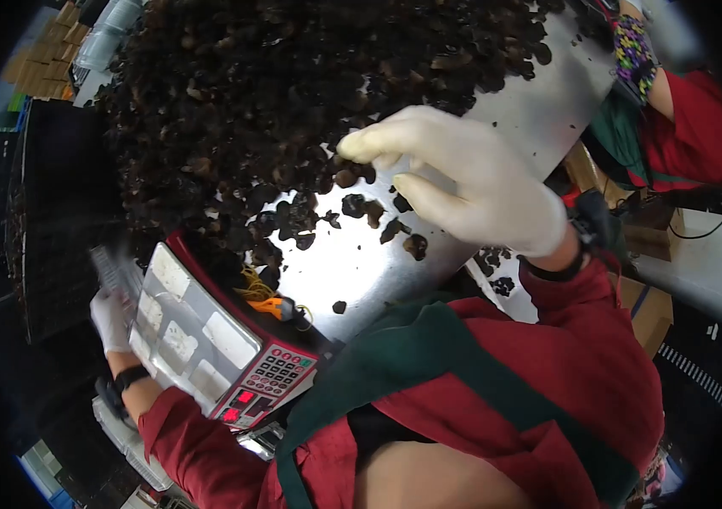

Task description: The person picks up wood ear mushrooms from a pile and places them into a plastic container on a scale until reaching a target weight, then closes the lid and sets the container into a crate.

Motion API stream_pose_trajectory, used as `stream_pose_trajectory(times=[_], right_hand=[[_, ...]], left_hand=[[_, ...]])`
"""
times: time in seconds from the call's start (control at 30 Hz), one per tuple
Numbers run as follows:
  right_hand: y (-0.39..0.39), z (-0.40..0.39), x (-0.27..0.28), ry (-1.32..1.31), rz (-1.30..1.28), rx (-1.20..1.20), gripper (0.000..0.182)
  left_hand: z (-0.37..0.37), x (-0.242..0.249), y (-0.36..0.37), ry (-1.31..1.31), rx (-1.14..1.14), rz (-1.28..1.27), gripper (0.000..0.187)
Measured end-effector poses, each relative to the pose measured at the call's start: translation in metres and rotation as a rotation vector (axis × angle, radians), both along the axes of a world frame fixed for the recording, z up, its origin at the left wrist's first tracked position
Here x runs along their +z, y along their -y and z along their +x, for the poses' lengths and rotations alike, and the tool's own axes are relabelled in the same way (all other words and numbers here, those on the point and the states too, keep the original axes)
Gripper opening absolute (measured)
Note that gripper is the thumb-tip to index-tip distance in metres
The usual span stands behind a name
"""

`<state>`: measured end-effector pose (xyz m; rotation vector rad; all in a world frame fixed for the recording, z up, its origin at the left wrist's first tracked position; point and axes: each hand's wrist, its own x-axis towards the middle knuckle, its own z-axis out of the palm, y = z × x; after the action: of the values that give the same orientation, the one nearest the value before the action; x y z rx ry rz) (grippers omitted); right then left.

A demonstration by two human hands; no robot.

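Observation:
My right hand [471, 182], in a white glove, hovers over the metal table [335, 271] with thumb and fingers apart and nothing between them. Beneath and beyond it spreads a large heap of dark, wet-looking wood ear mushrooms [250, 102], with loose pieces near the table's front edge. At the far side of a red weighing scale [199, 327], my gloved left hand [110, 321] grips a clear plastic container [115, 273], blurred by motion. The scale's plate carries several pale patches, and its display glows red.
Orange-handled snips [269, 307] with yellow cord lie beside the scale. Stacked clear containers [136, 450] stand lower left, others [110, 34] upper left. Black crates [59, 212] rise on the left. A co-worker's red sleeve [692, 127] shows at the right.

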<state>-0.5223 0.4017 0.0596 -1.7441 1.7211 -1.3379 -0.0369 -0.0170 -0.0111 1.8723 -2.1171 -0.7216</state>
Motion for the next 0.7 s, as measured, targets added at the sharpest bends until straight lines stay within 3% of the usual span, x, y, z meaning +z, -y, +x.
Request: stream_pose_trajectory(times=[0.03,0.17,0.27,0.33,0.47,0.5,0.6,0.63,0.7], right_hand=[[-0.005,-0.007,-0.040,-0.240,-0.039,-0.088,0.040],[-0.055,0.019,-0.124,-0.224,0.277,-0.156,0.064],[-0.053,0.046,-0.139,-0.225,0.319,-0.146,0.074],[-0.043,0.057,-0.147,-0.384,0.265,-0.182,0.080],[-0.014,0.057,-0.166,-0.500,0.175,-0.147,0.053],[-0.010,0.061,-0.160,-0.521,0.140,-0.160,0.030],[-0.006,0.057,-0.168,-0.605,0.136,0.003,0.016],[0.002,0.053,-0.171,-0.582,-0.084,-0.098,0.007],[0.017,0.039,-0.163,-0.507,-0.060,-0.167,0.011]], left_hand=[[0.007,0.011,-0.010,-0.115,0.046,-0.058,0.020],[-0.008,0.071,-0.111,-0.021,-0.030,-0.431,0.021],[-0.010,0.082,-0.191,0.087,-0.120,-0.545,0.014],[-0.009,0.071,-0.241,0.128,-0.176,-0.611,0.010],[0.004,0.042,-0.301,0.258,-0.270,-0.619,0.009],[0.002,0.036,-0.311,0.276,-0.269,-0.625,0.010],[-0.005,0.026,-0.331,0.295,-0.228,-0.638,0.013],[-0.006,0.024,-0.333,0.304,-0.227,-0.624,0.014],[-0.011,0.022,-0.336,0.277,-0.226,-0.623,0.016]])
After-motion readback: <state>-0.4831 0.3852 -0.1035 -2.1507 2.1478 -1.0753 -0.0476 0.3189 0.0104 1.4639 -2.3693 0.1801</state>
